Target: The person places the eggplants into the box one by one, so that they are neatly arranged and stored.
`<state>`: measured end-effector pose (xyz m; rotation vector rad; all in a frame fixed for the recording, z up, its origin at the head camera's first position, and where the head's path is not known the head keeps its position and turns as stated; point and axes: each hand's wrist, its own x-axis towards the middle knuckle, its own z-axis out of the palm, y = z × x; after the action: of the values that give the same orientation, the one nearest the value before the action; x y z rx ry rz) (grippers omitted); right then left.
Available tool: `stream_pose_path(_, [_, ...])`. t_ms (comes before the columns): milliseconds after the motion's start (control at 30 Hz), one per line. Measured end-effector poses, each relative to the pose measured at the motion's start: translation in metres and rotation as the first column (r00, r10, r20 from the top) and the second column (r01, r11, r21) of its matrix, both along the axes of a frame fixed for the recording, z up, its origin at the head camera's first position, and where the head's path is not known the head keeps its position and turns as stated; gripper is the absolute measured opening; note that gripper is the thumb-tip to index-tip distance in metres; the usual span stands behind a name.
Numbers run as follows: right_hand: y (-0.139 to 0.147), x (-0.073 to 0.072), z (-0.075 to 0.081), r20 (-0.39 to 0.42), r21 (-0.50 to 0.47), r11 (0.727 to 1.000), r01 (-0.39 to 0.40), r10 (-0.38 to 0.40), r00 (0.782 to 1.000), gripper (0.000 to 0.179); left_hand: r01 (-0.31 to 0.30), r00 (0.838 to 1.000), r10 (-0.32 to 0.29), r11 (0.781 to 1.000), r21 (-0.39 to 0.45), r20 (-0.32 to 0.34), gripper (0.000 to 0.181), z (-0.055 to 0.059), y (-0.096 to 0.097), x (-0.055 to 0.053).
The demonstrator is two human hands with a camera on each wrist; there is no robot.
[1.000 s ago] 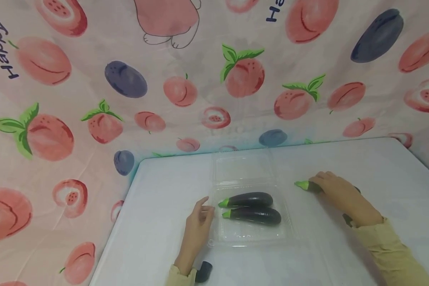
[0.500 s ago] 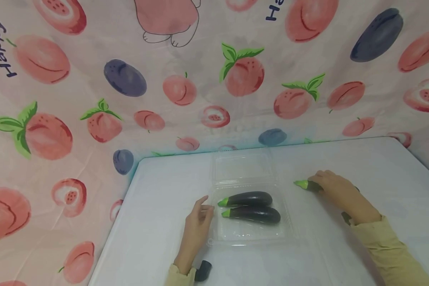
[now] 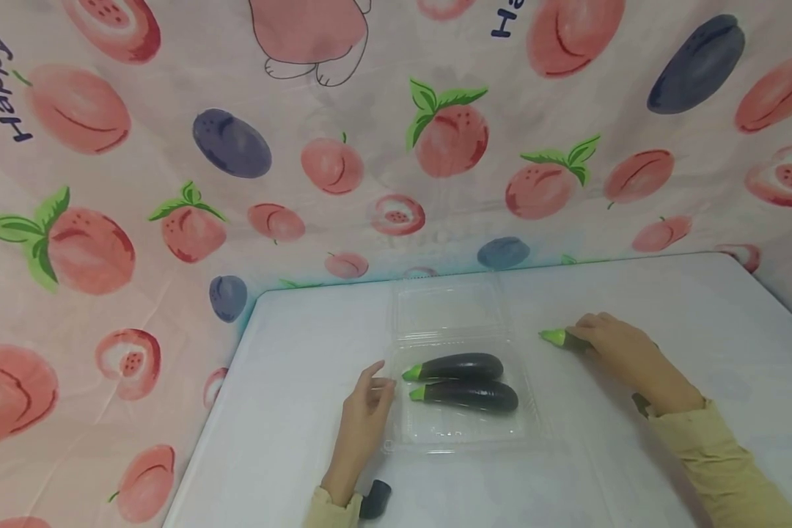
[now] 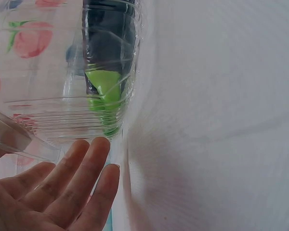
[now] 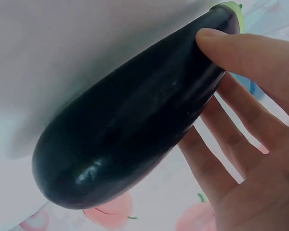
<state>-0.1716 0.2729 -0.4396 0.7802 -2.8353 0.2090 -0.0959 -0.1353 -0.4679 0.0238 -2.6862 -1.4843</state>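
In the head view my right hand (image 3: 623,352) grips an eggplant (image 3: 566,339) near its green stem end, mostly covering it. The right wrist view shows my thumb (image 5: 221,48) across the top of its dark, glossy body (image 5: 130,110), with the fingers along the other side. A hinged clear plastic container (image 3: 462,434) lies unfolded, with two eggplants (image 3: 465,367) side by side in its near half, stems to the left. My left hand (image 3: 366,414) is at the container's left edge. In the left wrist view its extended fingers (image 4: 89,178) reach the ridged outer wall, and the thumb shows through the rim.
The container's transparent lid (image 3: 450,306) lies flat toward the back of the white table (image 3: 303,352). Behind the table hangs a peach-print cloth (image 3: 462,213). Dark wrist-worn devices (image 3: 375,500) show at the cuffs.
The right hand and its eggplant have shifted slightly left and toward the back, the stem tip rising a little in view. The left hand, container and two eggplants hold their places.
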Motion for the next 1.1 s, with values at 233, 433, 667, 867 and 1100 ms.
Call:
stream_pose_path(233, [-0.003, 0.001, 0.005, -0.04, -0.015, 1.0, -0.024, 0.023, 0.999, 0.039, 0.001, 1.0, -0.001, 1.0, 0.002, -0.003, 0.046, 0.0, 0.0, 0.0])
stream_pose_path(433, [-0.009, 0.004, 0.013, -0.077, -0.018, 0.999, -0.046, 0.044, 0.996, 0.038, 0.0, 1.0, 0.0, 1.0, 0.0, -0.001, 0.045, -0.001, 0.0, 0.0])
stream_pose_path(667, [-0.016, 0.009, 0.023, -0.092, -0.035, 0.998, -0.059, 0.056, 0.994, 0.038, -0.006, 1.0, 0.006, 1.0, -0.004, 0.004, 0.044, 0.001, 0.001, 0.0])
stream_pose_path(867, [-0.024, 0.012, 0.029, -0.143, -0.021, 0.996, -0.091, 0.088, 0.986, 0.036, -0.012, 1.0, 0.012, 1.0, -0.005, 0.005, 0.044, 0.001, 0.001, -0.001])
stream_pose_path(1100, [-0.035, 0.018, 0.039, -0.13, -0.004, 0.996, -0.084, 0.083, 0.988, 0.039, -0.008, 1.0, 0.008, 1.0, -0.001, 0.004, 0.044, 0.001, 0.001, -0.001])
